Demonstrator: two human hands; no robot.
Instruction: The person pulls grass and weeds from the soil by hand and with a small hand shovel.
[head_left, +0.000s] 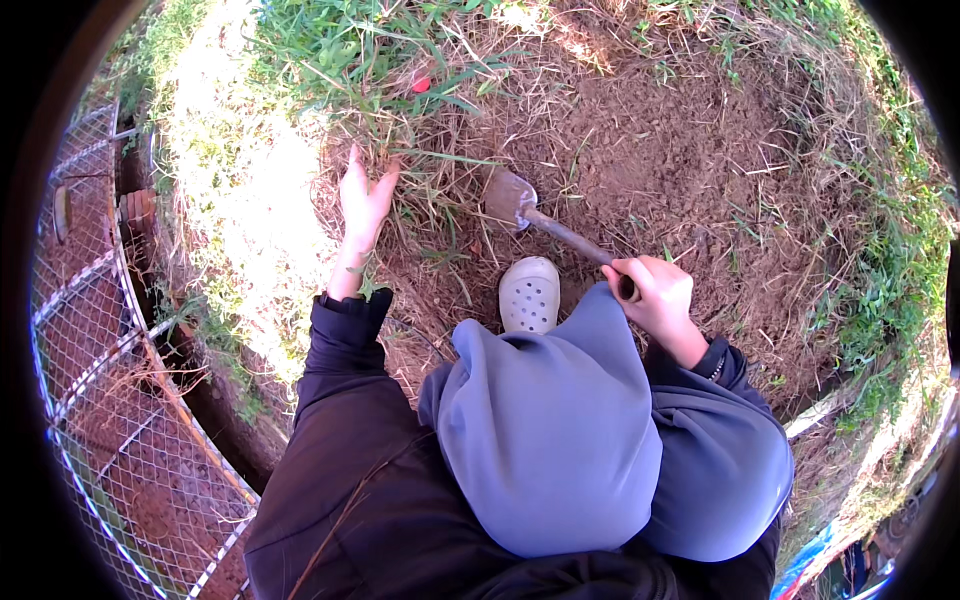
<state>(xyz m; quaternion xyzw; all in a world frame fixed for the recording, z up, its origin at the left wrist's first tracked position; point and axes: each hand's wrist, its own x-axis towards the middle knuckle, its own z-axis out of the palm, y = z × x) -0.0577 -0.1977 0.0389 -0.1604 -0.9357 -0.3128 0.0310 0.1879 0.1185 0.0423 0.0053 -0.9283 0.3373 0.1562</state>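
My right hand (pixel 655 298) is closed around the wooden handle of a short-handled hoe (pixel 570 238). Its broad, soil-smeared metal blade (pixel 508 196) rests on the ground among dry stalks, ahead of my shoe. Out to the left, my left hand (pixel 366 200) reaches to the edge of a clump of green and dry grass (pixel 385 110). Thumb and fingers there are spread apart, with the fingertips partly lost among the stems. I make out nothing held in it.
A light clog with holes (pixel 529 296) stands between my hands. Bare brown soil (pixel 690 150) spreads ahead to the right, strewn with dry grass. A small red object (pixel 421 84) lies in the grass. Wire-mesh fencing (pixel 130 400) runs along a gap at the left.
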